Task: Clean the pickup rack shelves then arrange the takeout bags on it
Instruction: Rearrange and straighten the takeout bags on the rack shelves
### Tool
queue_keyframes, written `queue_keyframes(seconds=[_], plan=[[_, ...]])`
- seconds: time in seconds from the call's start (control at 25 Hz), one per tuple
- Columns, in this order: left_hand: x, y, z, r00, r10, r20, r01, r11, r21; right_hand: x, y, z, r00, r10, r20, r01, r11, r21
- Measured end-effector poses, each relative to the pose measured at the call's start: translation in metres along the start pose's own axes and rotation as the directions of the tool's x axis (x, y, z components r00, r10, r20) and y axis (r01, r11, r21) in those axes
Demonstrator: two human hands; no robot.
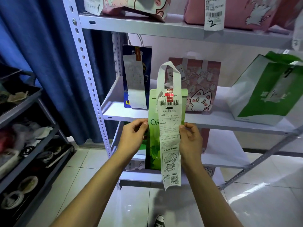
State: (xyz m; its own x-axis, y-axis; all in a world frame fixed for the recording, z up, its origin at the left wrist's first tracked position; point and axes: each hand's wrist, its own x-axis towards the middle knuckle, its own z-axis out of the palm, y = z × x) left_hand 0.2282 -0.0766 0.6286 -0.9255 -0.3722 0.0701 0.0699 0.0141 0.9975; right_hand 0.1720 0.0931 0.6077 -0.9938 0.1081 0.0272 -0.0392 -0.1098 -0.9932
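Observation:
A narrow green takeout bag (153, 141) with white handles and a long receipt marked 73 hangs upright in front of the white pickup rack (131, 116). My left hand (133, 133) pinches its left edge and my right hand (190, 136) pinches its right edge beside the receipt. On the middle shelf behind stand a dark blue bag (137, 76), a pink cat bag (200, 89) and a green-and-white bag (265, 92). Pink bags (237, 12) with numbered receipts sit on the top shelf.
A blue curtain (41, 46) hangs left of the rack. A dark shoe rack (29, 136) with several shoes stands at the far left. Lower white shelves hold more bags behind the green one. White floor tiles and my shoe (159, 221) lie below.

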Motion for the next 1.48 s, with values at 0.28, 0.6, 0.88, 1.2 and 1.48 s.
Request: queue_keyframes(seconds=[0.28,0.6,0.88,1.2,1.48], plan=[[-0.035,-0.025,0.052,0.993,-0.062,0.104,0.05,0.992,0.116,-0.025,0.012,-0.067,0.992,0.052,-0.114,-0.057,0.997,-0.044],[-0.059,-0.086,0.162,0.936,-0.268,0.227,0.18,0.921,0.344,-0.016,0.045,-0.188,0.954,0.23,-0.192,-0.27,0.939,-0.214],[-0.052,-0.127,0.283,0.865,-0.433,0.253,0.329,0.871,0.364,0.045,0.083,-0.297,0.879,0.393,-0.269,-0.448,0.874,-0.187],[-0.024,-0.191,0.39,0.802,-0.583,0.13,0.544,0.803,0.242,0.146,0.141,-0.374,0.786,0.552,-0.277,-0.591,0.803,-0.075],[0.05,-0.24,0.456,0.884,-0.457,0.102,0.443,0.886,0.137,0.269,0.172,-0.393,0.836,0.469,-0.284,-0.504,0.861,-0.064]])
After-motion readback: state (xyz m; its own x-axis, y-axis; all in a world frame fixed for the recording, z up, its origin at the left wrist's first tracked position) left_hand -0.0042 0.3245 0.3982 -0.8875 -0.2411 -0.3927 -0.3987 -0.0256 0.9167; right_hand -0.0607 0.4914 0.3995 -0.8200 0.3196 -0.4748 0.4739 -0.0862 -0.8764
